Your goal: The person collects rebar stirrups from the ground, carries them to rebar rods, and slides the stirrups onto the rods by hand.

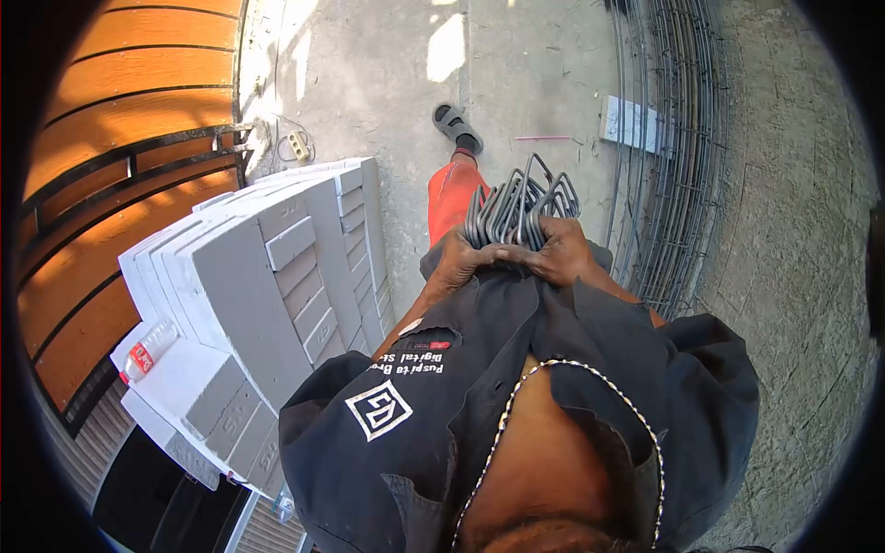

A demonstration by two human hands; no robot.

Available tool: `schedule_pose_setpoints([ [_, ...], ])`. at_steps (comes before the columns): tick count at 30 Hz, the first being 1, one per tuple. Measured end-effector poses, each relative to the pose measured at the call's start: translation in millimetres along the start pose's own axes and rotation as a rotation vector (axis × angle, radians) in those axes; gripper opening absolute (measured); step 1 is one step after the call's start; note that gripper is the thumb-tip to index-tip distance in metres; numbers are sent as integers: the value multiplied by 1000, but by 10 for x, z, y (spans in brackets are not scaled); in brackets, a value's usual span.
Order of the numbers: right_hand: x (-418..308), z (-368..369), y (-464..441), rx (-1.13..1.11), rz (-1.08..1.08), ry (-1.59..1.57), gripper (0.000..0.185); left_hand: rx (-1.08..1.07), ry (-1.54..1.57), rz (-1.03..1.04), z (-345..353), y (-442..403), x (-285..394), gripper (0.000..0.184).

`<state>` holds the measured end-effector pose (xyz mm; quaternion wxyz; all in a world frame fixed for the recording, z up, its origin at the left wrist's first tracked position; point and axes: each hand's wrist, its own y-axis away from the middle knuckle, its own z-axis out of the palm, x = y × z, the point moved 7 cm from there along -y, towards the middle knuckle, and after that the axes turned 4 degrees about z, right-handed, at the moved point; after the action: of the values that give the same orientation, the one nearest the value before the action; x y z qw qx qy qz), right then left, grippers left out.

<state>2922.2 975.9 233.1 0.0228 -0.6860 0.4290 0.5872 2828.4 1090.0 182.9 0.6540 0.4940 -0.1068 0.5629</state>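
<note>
A bundle of bent grey metal rods [521, 205], shaped into angular loops, is held upright in front of my chest. My left hand [463, 260] and my right hand [562, 251] both have their fingers wrapped round its lower part, one on each side, with the thumbs meeting in the middle. Which hand carries more of the weight cannot be told. Below the bundle is the dark shirt that I wear. Beyond it show a leg in red trousers [447, 198] and a foot in a grey sandal [454, 124].
Stacked pale blocks [240, 286] stand at the left, with a plastic bottle [140, 359] on them. Long steel bars [668, 184] run along the right, beside a white tile [629, 124]. An orange gate [138, 74] and a power socket [298, 145] are at the upper left.
</note>
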Motion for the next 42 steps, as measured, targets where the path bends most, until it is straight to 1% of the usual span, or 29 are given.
schedule_pose_setpoints([
  [1,-102,-90,-344,-7,-9,80,38,-10,-3,-13,-48,-319,269,36],
  [2,-214,-209,-686,8,-18,91,41,-17,-9,-33,-100,-625,514,36],
  [3,-354,-332,-1046,22,-29,101,43,-9,71,-41,-169,-945,742,35],
  [4,-541,-422,-1365,34,-32,102,46,-49,51,-72,-240,-1213,1017,35],
  [5,-756,-541,-1702,90,-134,128,47,-98,34,-83,-288,-1546,1359,35],
  [7,-1195,-804,-2209,18,-216,176,35,-167,41,-79,-256,-2146,1917,32],
  [8,-1485,-907,-2501,0,-277,195,29,-173,49,-32,-281,-2421,2238,31],
  [9,-1684,-997,-2723,-107,-252,350,22,-174,50,-9,-281,-2595,2522,30],
  [11,-1826,-1199,-3164,53,-169,-1,18,-124,14,-52,-327,-2897,2999,27],
  [13,-2045,-1441,-3601,183,-71,-389,15,-109,131,-69,-353,-3335,3416,27],
  [14,-2183,-1534,-3886,215,-67,-481,13,-86,204,-67,-398,-3604,3627,27],
  [15,-2258,-1648,-4111,253,-65,-576,12,-72,272,-68,-433,-3890,3750,32],
  [16,-2304,-1783,-4343,282,-65,-667,13,-77,236,-59,-409,-4148,3904,34],
  [19,-2262,-2013,-5188,-48,-2,-547,11,-86,115,-41,-302,-4979,4327,42],
  [22,-2377,-2525,-5994,-109,-15,-675,12,-81,81,-106,-183,-5823,4798,40],
  [23,-2491,-2818,-6249,-15,-90,-685,12,-55,110,-106,-151,-6093,4937,39],
  [26,-2741,-3677,-6825,152,-79,-785,13,-31,303,-43,50,-6795,5406,38],
  [27,-2792,-3957,-6983,186,-19,-833,15,-39,323,3,115,-6992,5591,37],
  [28,-2917,-4056,-7160,150,11,-805,16,-46,319,7,97,-7082,5820,33],
  [30,-2859,-4393,-7556,97,62,-781,17,-69,273,3,236,-7471,6123,26],
  [31,-2887,-4565,-7750,202,56,-682,17,-58,209,38,264,-7664,6241,26],
  [33,-2981,-4893,-8058,426,52,-482,18,-24,220,75,302,-8070,6480,25],
  [34,-3011,-5020,-8209,428,104,-509,18,-10,231,82,336,-8261,6594,24],
  [35,-3148,-5116,-8419,433,144,-523,18,6,335,127,279,-8458,6828,22],
  [37,-3295,-5441,-8839,469,181,-535,19,-27,372,87,189,-9001,7089,23],
  [39,-3426,-5650,-9361,437,190,-560,20,-90,379,72,146,-9648,7404,25],
  [40,-3531,-5705,-9577,417,203,-577,20,-112,363,18,170,-9923,7589,27],
  [41,-3817,-5788,-9851,444,135,-538,24,-138,349,-29,229,-10211,7826,28],
  [42,-3957,-5810,-10149,436,203,-476,26,-161,338,-72,302,-10483,8063,30],
])
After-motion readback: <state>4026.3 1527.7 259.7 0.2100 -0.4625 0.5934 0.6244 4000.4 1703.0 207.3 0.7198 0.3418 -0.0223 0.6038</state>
